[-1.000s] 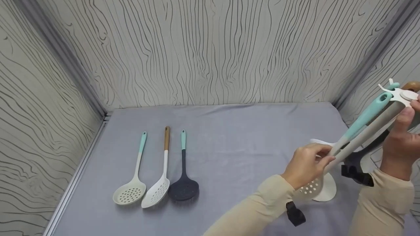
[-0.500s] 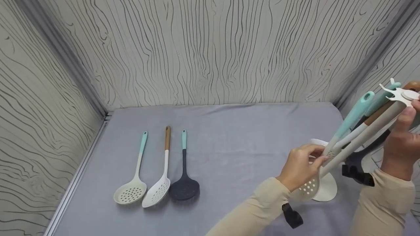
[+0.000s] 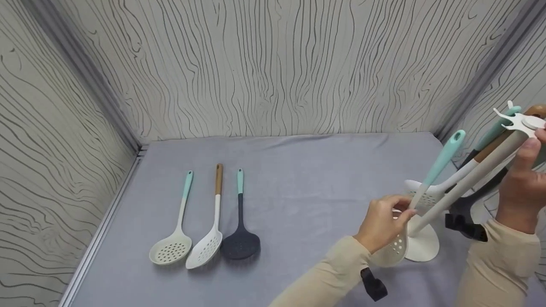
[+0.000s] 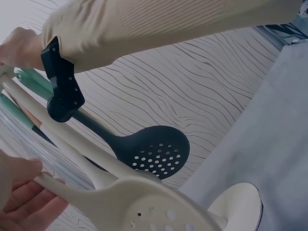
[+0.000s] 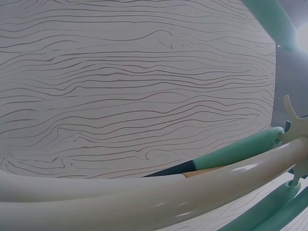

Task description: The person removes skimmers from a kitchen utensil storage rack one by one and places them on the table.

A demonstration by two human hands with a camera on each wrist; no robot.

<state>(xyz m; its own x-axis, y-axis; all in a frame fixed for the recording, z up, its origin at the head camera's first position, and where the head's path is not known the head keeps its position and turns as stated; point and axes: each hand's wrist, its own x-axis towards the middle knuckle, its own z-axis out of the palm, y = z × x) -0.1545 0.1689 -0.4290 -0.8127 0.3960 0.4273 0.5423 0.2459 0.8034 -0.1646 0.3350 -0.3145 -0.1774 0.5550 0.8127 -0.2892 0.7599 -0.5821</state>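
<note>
My left hand (image 3: pixel 381 224) pinches the neck of a beige skimmer with a mint handle (image 3: pixel 443 157). Its perforated bowl (image 4: pixel 144 207) fills the lower left wrist view, and the handle's top stands apart from the hooks. At the far right, my right hand (image 3: pixel 518 187) grips the top of a utensil stand, thumb beside the white hook ring (image 3: pixel 522 123). The stand's pale pole (image 3: pixel 473 175) slants down to a round base (image 3: pixel 424 249). Still hanging there are a white skimmer with a brown handle (image 3: pixel 492 147) and a black skimmer (image 4: pixel 156 149).
On the grey cloth (image 3: pixel 307 179) at left lie three skimmers side by side: a beige one (image 3: pixel 170 249), a white one with a brown handle (image 3: pixel 204 249) and a black one (image 3: pixel 241 245). Wood-patterned panels (image 3: pixel 273 68) enclose the table.
The left hand has drawn the beige skimmer leftward and down, its handle coming away from the hook ring. The right hand stays at the stand's top.
</note>
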